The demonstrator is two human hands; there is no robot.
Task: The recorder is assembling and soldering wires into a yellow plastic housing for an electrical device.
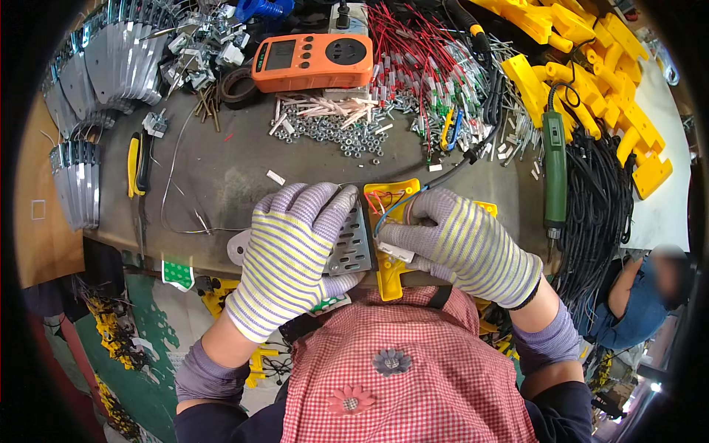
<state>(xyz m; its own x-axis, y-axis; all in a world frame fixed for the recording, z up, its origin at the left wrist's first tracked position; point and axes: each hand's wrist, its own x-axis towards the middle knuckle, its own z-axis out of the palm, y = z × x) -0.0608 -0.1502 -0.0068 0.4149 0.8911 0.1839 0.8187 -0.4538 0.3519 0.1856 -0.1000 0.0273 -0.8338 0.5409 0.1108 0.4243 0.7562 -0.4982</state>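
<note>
Both of my hands wear striped knit gloves. My left hand (292, 247) grips a grey metal plate (353, 249) with rows of slots, its fingers over the far edge and thumb at the near edge. The plate lies against an open yellow plastic housing (389, 285). Inside the housing, red wires (379, 198) show at the far end. My right hand (465, 240) is closed at the housing's right side, its fingers around a small white block (396, 252). A blue wire (385, 215) runs by its fingertips, and a black cable (450, 175) leads away to the back right.
An orange meter (314, 62) stands behind loose nuts (347, 136). Red-wired parts (413, 59) lie beside it. Metal blades (118, 63) and yellow-handled pliers (138, 166) are left. Rightward are a green electric screwdriver (555, 166), yellow housings (613, 88), black cables (594, 199) and another person (628, 314).
</note>
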